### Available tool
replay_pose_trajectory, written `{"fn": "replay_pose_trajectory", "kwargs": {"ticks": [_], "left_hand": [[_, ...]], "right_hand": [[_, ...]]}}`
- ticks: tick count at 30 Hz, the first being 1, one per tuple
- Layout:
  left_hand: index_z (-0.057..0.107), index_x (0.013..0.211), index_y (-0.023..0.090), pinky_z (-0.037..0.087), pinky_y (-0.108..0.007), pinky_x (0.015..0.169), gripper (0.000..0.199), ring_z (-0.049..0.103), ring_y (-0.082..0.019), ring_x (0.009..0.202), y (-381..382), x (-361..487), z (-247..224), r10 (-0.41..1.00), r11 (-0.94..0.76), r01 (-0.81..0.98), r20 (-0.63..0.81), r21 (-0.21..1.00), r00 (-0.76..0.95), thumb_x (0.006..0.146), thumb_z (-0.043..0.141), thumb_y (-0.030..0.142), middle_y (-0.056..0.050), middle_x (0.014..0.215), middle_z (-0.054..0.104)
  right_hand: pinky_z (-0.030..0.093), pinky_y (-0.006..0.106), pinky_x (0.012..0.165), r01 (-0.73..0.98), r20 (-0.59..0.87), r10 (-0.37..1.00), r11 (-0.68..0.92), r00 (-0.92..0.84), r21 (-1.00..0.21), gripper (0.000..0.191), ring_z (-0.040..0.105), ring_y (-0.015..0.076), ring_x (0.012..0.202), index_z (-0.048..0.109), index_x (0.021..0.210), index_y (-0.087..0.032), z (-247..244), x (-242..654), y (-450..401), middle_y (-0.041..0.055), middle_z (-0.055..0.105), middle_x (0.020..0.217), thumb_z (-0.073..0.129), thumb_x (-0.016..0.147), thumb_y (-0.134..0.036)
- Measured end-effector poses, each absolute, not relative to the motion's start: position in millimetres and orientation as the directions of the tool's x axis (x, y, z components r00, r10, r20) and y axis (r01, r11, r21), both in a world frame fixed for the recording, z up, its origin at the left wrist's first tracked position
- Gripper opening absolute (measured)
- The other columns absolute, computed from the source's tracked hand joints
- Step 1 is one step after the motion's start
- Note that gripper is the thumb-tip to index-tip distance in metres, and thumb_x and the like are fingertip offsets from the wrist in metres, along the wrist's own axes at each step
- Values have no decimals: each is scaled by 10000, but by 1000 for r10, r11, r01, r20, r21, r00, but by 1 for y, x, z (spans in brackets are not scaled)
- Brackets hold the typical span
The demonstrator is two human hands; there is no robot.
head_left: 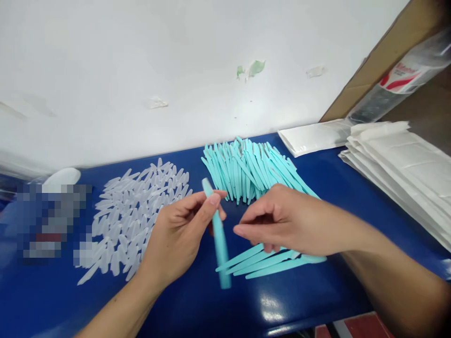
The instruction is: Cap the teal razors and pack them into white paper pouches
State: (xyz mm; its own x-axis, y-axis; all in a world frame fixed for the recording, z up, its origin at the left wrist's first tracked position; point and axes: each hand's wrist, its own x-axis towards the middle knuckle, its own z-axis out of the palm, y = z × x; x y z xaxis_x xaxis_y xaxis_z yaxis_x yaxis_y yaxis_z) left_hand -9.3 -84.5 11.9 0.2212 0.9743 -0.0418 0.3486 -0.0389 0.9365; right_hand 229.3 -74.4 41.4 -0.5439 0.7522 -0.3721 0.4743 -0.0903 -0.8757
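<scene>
My left hand (183,232) pinches a slim teal plastic eyebrow razor (219,234) between thumb and forefinger. The razor stands nearly upright; its upper end looks paler and its lower end is blurred. My right hand (271,220) is just to the right, thumb and forefinger drawn together, with nothing visible between them. Under it, several teal razors (278,268) lie fanned out, partly hidden by the hand. Behind both hands is a large pile of teal razors (246,169). Left of my left hand spread many small translucent white caps (137,202), some covered by the wrist.
The blue table (197,310) meets a white wall (197,61). On the right lie a stack of white paper packets (401,159) and a flat white packet (317,136). A plastic bottle (405,75) leans by cardboard (369,61). A pixelated object (56,220) sits at left.
</scene>
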Motion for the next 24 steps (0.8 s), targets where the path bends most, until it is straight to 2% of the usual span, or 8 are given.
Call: {"fn": "replay_pose_trajectory", "kwargs": {"ticks": [2,3,5,7,9,12,18,24], "left_hand": [[804,946,216,488,-269,620,355,629,-149,663,-82,-3,15,918,-270,538,46,799,393,1094,553,418,1,723,661],[809,1020,214,476,-280,616,328,630,-158,665,-82,1,14,859,-404,585,71,703,507,1101,537,379,-3,734,657],[795,1172,203,489,-313,616,299,667,-192,698,-84,10,7,729,-601,606,46,520,683,1098,529,317,-28,819,692],[770,1243,184,520,-346,607,304,720,-246,765,-89,21,-4,669,-675,622,-26,396,743,1093,530,293,-57,899,723],[748,1277,167,554,-376,596,312,746,-286,808,-94,28,-13,667,-685,645,-65,338,742,1086,544,303,-77,958,738],[719,1317,159,606,-412,643,326,748,-294,865,-101,31,-18,649,-697,619,-48,362,759,1087,547,314,-97,1051,742],[742,1249,135,634,-446,785,317,706,-274,947,-106,23,-15,578,-706,519,-32,482,815,1096,469,183,-117,1085,710],[728,1304,156,609,-410,825,344,705,-251,967,-102,14,-8,562,-676,448,17,586,827,1103,449,154,-110,1124,737]], "right_hand": [[387,257,452,598,-277,878,12,-390,-802,432,595,139,509,700,669,-216,47,253,-66,-12,587,542,712,920,-567],[379,270,457,673,-190,956,12,-226,-739,499,574,131,479,675,631,-204,51,266,-60,-1,584,510,687,930,-604],[420,302,514,785,-98,995,-86,31,-613,564,595,131,492,686,649,-176,55,293,-49,55,662,551,605,979,-627],[441,337,559,836,-116,983,-182,143,-518,562,604,142,500,723,700,-160,54,311,-40,85,707,592,589,987,-624],[465,367,578,848,-174,969,-237,174,-473,493,625,172,495,767,765,-172,48,320,-33,77,722,596,659,938,-621],[517,416,611,845,-230,963,-238,141,-479,365,679,232,530,796,815,-206,33,319,-28,72,739,617,736,884,-560],[532,480,676,897,-186,977,-176,107,-406,230,694,274,603,780,770,-244,11,320,-21,73,756,678,755,857,-455],[560,429,655,881,-251,964,-189,84,-434,158,714,255,635,803,815,-236,6,321,-18,73,771,715,721,850,-367]]}}
